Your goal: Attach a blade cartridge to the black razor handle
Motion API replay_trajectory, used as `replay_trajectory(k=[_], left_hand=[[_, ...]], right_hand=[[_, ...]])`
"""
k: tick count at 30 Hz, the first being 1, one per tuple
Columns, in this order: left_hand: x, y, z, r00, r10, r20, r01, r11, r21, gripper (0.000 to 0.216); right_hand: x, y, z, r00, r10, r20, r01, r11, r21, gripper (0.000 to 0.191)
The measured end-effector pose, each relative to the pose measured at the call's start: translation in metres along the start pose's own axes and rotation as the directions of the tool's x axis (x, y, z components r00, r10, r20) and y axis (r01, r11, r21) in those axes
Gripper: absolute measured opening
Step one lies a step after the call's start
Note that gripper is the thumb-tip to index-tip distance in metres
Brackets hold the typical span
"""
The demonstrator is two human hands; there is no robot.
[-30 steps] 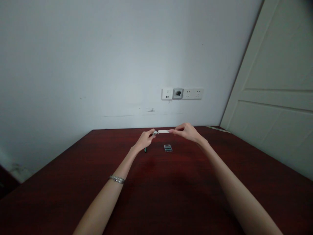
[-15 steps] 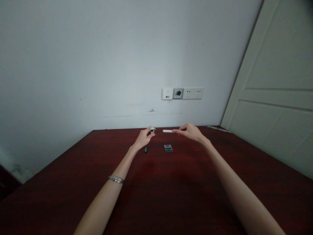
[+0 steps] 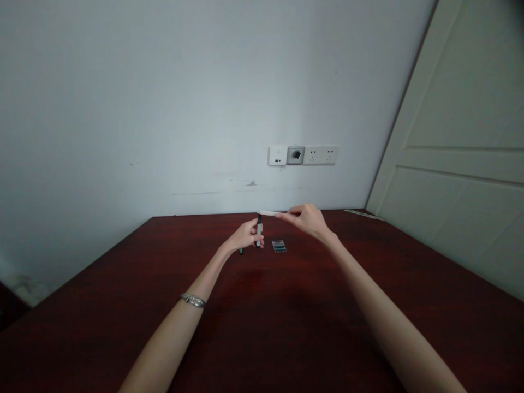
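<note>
My left hand (image 3: 245,235) is closed around a slim grey device with black ends (image 3: 258,233), held upright above the table. My right hand (image 3: 307,220) pinches one end of a flat, pale strip (image 3: 268,213). The strip's far end is at the top of the device; I cannot tell whether they touch. Below and right of my left hand, a small clear pack with dark green pieces inside (image 3: 279,246) lies on the table. A small dark green cylinder, like a battery (image 3: 241,251), lies under my left hand, partly hidden by it.
The dark red wooden table (image 3: 262,316) runs back to a pale wall (image 3: 184,109). Wall sockets (image 3: 320,155) are set above its back edge. A white panelled door (image 3: 462,120) stands at the right. A thin pale strip (image 3: 362,214) lies near the back right edge.
My left hand has turned the device upright, so more of its grey body shows. My right hand has moved left, bringing the pale strip to the device's top.
</note>
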State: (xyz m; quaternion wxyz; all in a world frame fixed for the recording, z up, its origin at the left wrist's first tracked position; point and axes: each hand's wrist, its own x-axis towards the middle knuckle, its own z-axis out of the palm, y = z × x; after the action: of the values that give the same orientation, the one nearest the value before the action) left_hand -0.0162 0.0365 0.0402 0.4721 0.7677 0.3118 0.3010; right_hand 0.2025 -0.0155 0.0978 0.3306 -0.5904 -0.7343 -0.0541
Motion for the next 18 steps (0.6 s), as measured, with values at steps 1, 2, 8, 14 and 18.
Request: replay_trajectory(k=[1, 2, 8, 14, 18], left_hand=[[0.000, 0.000, 0.001, 1.000, 0.000, 0.004, 0.000, 1.000, -0.004, 0.025], [0.000, 0.000, 0.001, 1.000, 0.000, 0.010, 0.000, 1.000, -0.012, 0.025], [-0.002, 0.002, -0.004, 1.000, 0.001, 0.019, -0.001, 0.999, -0.032, 0.027], [-0.001, 0.001, -0.003, 1.000, -0.001, 0.011, 0.001, 1.000, -0.020, 0.028], [0.000, 0.001, -0.002, 0.999, 0.034, 0.034, -0.033, 0.999, -0.013, 0.027]], right_hand=[[0.000, -0.001, 0.001, 1.000, -0.001, -0.002, 0.001, 1.000, -0.003, 0.062], [0.000, -0.002, 0.002, 1.000, -0.003, -0.001, 0.003, 1.000, -0.007, 0.061], [0.003, 0.008, 0.000, 1.000, 0.007, -0.015, -0.007, 1.000, -0.019, 0.064], [0.002, 0.000, 0.000, 1.000, -0.002, -0.010, 0.002, 1.000, 0.021, 0.065], [0.001, -0.007, 0.003, 1.000, -0.011, 0.016, 0.011, 1.000, 0.021, 0.065]])
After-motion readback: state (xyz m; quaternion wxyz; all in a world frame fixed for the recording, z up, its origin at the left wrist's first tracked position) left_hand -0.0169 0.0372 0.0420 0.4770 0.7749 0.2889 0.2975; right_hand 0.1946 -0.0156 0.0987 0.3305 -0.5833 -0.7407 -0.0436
